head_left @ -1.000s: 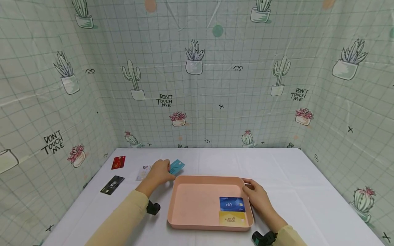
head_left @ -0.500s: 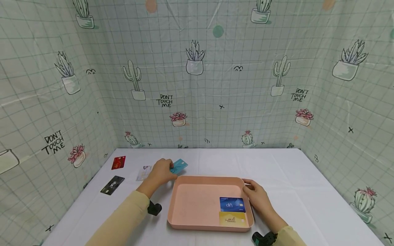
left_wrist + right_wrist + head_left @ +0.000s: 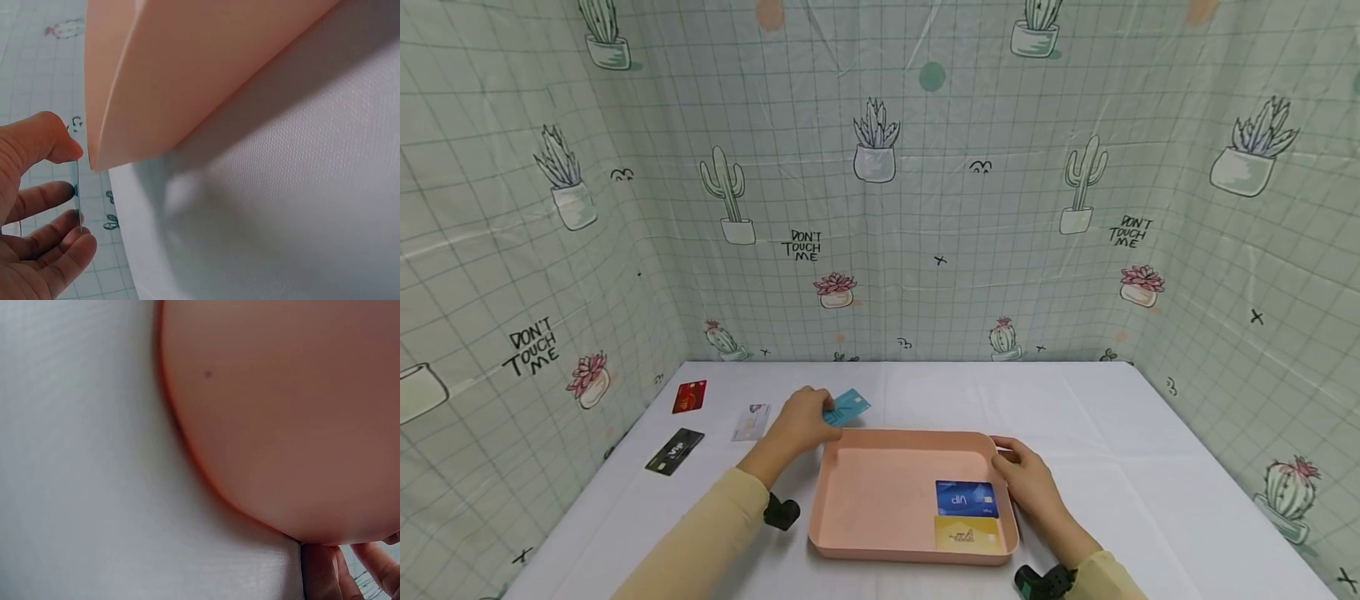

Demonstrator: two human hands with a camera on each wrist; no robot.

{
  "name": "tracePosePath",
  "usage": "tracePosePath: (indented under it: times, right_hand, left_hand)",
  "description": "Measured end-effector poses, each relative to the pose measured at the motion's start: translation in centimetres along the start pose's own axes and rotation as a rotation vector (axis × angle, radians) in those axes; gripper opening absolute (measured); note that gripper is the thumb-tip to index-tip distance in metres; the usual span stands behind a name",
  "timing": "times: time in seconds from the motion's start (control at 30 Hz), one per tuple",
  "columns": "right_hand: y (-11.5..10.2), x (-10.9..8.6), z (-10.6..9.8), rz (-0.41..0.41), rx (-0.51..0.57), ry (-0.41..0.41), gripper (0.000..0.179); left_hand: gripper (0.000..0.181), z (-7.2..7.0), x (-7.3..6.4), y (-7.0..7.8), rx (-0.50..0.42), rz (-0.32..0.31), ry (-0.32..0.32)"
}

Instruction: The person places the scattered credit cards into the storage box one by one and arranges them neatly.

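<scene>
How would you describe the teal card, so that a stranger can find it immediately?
On the white table, find the pink tray. Just beyond its far left corner, the left grip pinches the teal card. Only this card is teal and held; the other five cards lie in the tray or on the table.

Just beside the far left corner of the tray [image 3: 880,500], your left hand [image 3: 801,422] pinches, its thumb [image 3: 47,139] opposite its fingers [image 3: 65,259]; your left forearm [image 3: 703,529] slants in from the tray's near left. Your right hand [image 3: 1032,479] grips the far right corner, right wrist [image 3: 1075,543] outside the tray.
</scene>
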State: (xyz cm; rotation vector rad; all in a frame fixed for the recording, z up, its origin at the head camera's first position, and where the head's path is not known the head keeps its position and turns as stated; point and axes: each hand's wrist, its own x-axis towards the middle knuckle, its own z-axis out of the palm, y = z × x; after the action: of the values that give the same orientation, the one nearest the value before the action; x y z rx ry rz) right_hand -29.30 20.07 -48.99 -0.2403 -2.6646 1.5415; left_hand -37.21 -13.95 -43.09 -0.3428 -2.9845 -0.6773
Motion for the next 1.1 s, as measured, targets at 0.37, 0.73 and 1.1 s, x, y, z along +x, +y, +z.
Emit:
tracePosePath:
  times: [0.37,0.73,1.1]
  right_hand:
    - [0.0,-0.2,0.0,0.001,-0.007,0.004,0.048]
    - [-0.1,-0.5,0.1,0.015,0.003,0.002,0.048]
    - [-0.2,-0.7,0.1,0.007,0.003,0.004,0.048]
  left_hand:
    - [0.037,0.1,-1.0,0.9,-0.007,0.029,-0.005]
    - [0.038,0.1,-1.7,1.1,0.001,0.071,-0.001]
    - [0.037,0.4,-2.0,1.2,0.002,0.129,-0.022]
